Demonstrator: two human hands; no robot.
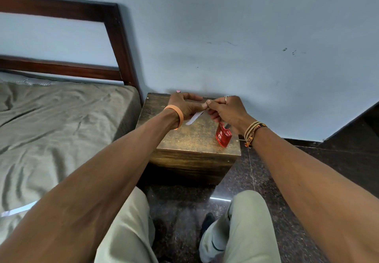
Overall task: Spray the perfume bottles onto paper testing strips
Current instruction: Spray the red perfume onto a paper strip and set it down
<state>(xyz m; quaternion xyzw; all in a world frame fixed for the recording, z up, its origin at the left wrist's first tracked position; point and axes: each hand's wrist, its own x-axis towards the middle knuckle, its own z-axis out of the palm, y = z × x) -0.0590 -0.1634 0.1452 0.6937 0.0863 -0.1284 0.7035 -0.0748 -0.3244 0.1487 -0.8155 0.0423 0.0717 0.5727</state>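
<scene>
Both hands meet above a small wooden bedside table (pixel 184 139). My left hand (pixel 185 103) and my right hand (pixel 225 110) each pinch the upper end of a white paper strip (pixel 194 117), which slants down to the left between them. A red perfume bottle (pixel 223 135) stands tilted on the table's right side, just under my right wrist and partly hidden by it. A small pink object (pixel 178 91) peeks out behind my left hand by the wall; what it is cannot be told.
A bed with an olive sheet (pixel 61 129) and dark wooden headboard (pixel 114 37) lies to the left. A blue-grey wall (pixel 246 47) stands right behind the table. Dark speckled floor (pixel 266 170) spreads to the right; my knees (pixel 242 221) are below.
</scene>
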